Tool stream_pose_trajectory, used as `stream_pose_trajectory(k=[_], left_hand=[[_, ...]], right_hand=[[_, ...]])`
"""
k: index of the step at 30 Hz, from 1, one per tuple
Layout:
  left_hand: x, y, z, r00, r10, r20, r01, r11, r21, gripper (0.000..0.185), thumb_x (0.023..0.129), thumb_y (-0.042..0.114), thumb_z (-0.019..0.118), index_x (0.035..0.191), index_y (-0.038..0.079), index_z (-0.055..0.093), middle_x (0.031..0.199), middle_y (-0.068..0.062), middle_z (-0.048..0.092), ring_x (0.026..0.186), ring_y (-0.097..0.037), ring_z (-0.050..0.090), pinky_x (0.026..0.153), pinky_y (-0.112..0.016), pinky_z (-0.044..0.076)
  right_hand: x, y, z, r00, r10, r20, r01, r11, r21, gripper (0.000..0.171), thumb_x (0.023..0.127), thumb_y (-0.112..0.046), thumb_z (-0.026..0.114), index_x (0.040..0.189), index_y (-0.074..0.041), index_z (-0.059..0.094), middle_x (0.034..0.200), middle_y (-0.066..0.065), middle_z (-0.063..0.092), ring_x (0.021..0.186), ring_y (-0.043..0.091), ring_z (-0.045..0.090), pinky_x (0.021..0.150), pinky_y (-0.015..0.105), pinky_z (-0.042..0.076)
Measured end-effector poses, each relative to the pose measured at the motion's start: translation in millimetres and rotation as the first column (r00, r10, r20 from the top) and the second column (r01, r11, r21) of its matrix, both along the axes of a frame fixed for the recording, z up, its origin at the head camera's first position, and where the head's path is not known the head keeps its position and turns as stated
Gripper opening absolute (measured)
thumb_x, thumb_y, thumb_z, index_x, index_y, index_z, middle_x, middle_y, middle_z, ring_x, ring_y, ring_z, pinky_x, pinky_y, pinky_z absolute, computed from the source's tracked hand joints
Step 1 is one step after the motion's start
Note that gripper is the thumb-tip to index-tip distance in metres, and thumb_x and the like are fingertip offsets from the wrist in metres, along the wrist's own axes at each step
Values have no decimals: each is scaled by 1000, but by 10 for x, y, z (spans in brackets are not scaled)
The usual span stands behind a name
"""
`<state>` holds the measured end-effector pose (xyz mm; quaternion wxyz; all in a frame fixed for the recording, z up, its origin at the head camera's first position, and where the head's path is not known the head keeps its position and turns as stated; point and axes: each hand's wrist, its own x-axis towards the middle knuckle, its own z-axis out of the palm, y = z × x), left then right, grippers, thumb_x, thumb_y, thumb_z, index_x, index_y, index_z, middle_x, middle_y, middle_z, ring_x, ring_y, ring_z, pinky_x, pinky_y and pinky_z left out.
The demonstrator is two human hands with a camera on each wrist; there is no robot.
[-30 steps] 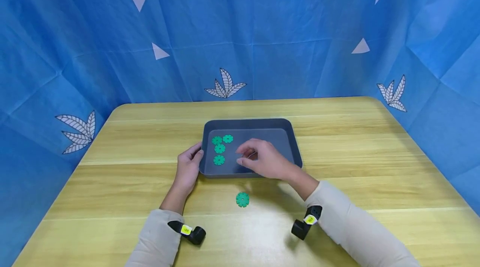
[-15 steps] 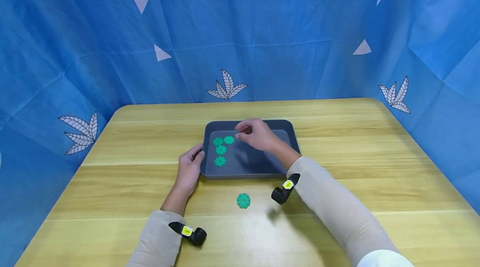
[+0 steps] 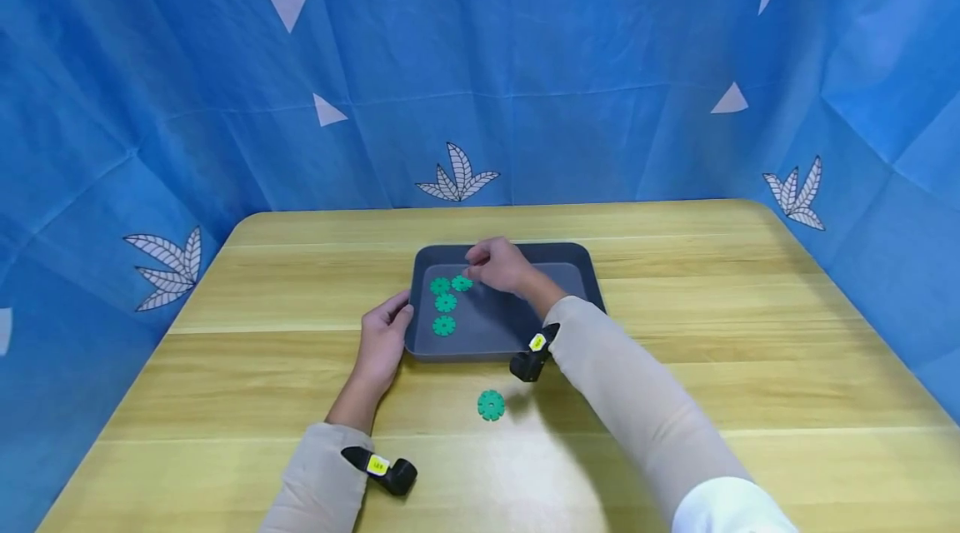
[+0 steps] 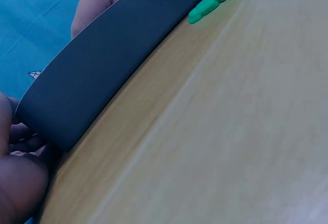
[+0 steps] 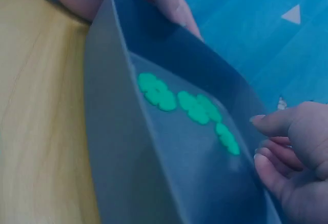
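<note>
Your left hand (image 3: 382, 341) is gripping the tray (image 3: 517, 325) at its left rim, mid-frame. Your right hand (image 3: 498, 265), fingers loosely curled and holding nothing, is hovering beside four green discs (image 3: 446, 302) inside; another disc (image 3: 491, 405) is lying below.

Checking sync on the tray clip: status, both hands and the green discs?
Left hand grips the tray at its near-left corner. Right hand inside the tray, fingertips by the far green disc; grip unclear. One disc lies on the table, nothing blocking it.

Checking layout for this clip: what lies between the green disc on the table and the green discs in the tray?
In the head view, only the gray tray's near wall and bare wooden table separate the loose green disc from the nearest tray disc.
</note>
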<state>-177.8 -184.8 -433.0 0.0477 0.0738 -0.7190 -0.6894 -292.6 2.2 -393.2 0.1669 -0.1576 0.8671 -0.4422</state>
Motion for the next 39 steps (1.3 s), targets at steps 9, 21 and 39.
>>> stream_pose_trajectory(k=[9,21,39], left_hand=[[-4,-8,-10,1000,-1,-1,1,1000,8,38,96,13,43,131,-2,47,131,-14,51,123,-20,46,103,-34,40],[-5,-4,-13,1000,0,-2,0,1000,1,38,96,13,43,131,-2,47,132,-14,50,123,-20,46,103,-34,40],[0,17,5,1000,-4,-17,4,1000,8,38,96,11,42,131,-3,47,130,-17,51,121,-23,48,102,-36,41]], right_hand=[[4,-105,-132,999,22,-32,-19,995,99,41,81,-17,70,120,-6,59,118,6,59,109,20,55,89,33,49],[12,-139,-160,992,65,-104,-48,986,160,34,82,-16,69,113,-6,62,110,6,62,104,19,57,90,31,49],[17,-120,-157,973,151,-177,-107,966,236,34,84,-18,66,114,-4,61,110,7,63,103,19,58,90,31,48]])
